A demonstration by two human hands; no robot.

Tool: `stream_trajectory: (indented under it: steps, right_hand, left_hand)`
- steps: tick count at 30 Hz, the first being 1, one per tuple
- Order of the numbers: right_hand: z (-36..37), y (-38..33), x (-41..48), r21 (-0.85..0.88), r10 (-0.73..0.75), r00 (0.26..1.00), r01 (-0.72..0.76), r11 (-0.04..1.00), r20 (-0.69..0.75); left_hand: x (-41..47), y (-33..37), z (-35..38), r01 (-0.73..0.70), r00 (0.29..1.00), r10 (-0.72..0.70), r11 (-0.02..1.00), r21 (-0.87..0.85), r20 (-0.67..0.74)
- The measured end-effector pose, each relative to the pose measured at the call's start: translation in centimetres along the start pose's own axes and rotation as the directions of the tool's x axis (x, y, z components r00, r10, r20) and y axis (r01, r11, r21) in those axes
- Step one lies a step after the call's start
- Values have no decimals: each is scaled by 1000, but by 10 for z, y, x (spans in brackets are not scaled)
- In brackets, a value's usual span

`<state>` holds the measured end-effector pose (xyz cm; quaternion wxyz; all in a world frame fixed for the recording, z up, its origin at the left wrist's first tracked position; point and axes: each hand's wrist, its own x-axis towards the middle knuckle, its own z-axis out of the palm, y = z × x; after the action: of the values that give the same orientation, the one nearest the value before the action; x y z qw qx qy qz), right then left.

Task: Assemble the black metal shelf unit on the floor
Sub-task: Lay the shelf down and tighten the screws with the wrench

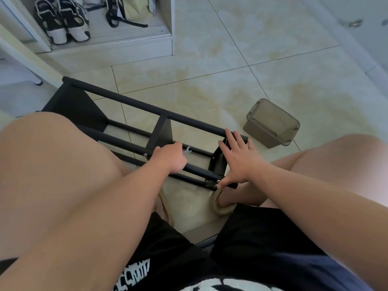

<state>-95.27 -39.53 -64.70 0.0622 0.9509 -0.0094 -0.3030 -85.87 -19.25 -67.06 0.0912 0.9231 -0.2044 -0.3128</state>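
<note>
Fingers [235, 140] of right hand [239, 162] splayed, steadying black metal shelf frame [134, 102]; left hand [171, 158], 9 o'clock, grips small silver wrench [187, 151]. Bolt tightening likely; next: seat wrench squarely.

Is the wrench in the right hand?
No, the left hand grips the small silver wrench, while the right hand rests open on the black shelf's end panel.
</note>
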Motion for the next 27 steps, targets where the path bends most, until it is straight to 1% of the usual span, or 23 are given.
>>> stream_trajectory:
  steps: [5, 9, 12, 18, 22, 24, 27]
  right_hand:
    - [1, 11, 8, 102, -25, 1000, 26, 994, -6]
    - [1, 20, 15, 80, -76, 995, 81, 994, -61]
    - [0, 27, 22, 88, -108, 989, 117, 989, -106]
    - [5, 32, 33, 71, -122, 977, 136, 988, -173]
    - [8, 35, 41, 77, -128, 970, 146, 986, -207]
    - [8, 37, 43, 80, -135, 967, 155, 985, -216]
    - [8, 38, 47, 79, -149, 965, 169, 982, -216]
  left_hand:
    - [2, 4, -4, 1, 1000, -1, 1000, 4, 7]
    - [4, 7, -9, 17, 1000, -17, 1000, 6, 19]
    - [10, 10, -11, 38, 999, -38, 999, 1, 1]
    - [29, 21, -10, 111, 994, -112, 993, 36, 15]
    - [40, 30, -10, 111, 993, -112, 994, 12, 47]
    - [44, 32, -13, 93, 994, -90, 994, -50, 68]
    - [49, 33, -22, 2, 992, 26, 974, -227, 120]
